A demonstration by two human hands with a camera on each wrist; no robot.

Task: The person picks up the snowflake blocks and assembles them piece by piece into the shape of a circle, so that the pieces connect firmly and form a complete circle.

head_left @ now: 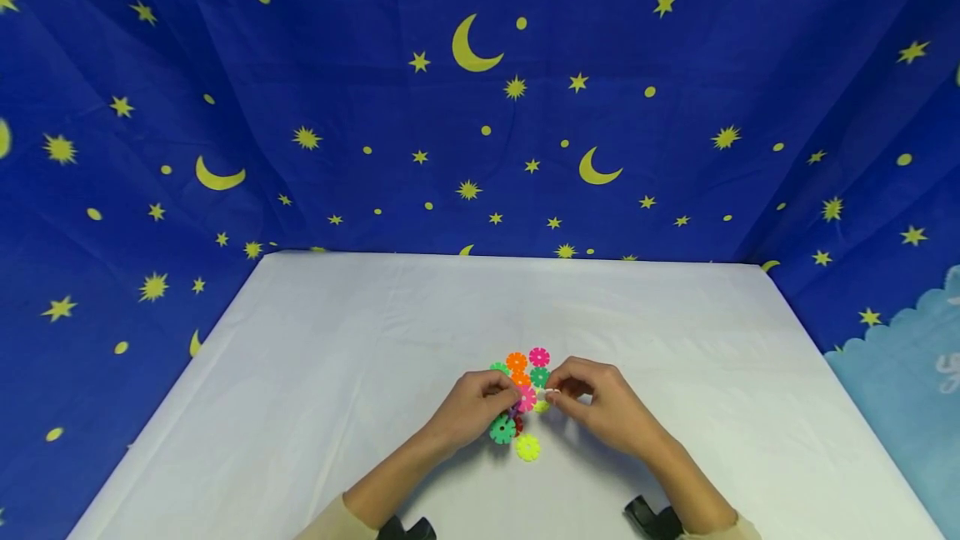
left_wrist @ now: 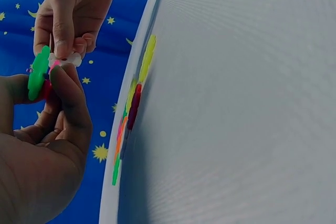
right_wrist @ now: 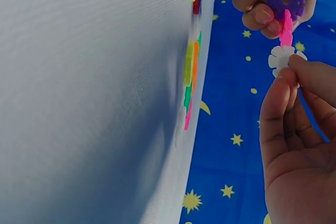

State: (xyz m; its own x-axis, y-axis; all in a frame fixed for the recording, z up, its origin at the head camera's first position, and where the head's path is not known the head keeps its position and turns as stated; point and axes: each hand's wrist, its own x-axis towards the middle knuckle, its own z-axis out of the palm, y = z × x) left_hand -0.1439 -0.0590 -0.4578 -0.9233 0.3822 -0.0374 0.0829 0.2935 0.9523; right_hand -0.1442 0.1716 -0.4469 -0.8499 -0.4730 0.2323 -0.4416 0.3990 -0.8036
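Note:
Above the table, my left hand (head_left: 471,408) pinches a short chain of notched plastic discs. Green (left_wrist: 38,74), purple (right_wrist: 281,2) and pink (right_wrist: 286,29) discs make up this chain. Between thumb and fingertips, my right hand (head_left: 611,408) pinches a white notched disc (right_wrist: 280,59). The white disc's edge meets the pink one; whether their notches are fully locked cannot be told. Fingers partly hide the purple and white discs. In the left wrist view, both hands come close together at the white disc.
On the white table (head_left: 360,340) lie several loose discs around the hands: an orange disc (head_left: 517,362), a pink disc (head_left: 539,357), a teal disc (head_left: 539,377) and a yellow disc (head_left: 528,447). A blue curtain (head_left: 375,107) with stars rises behind the table.

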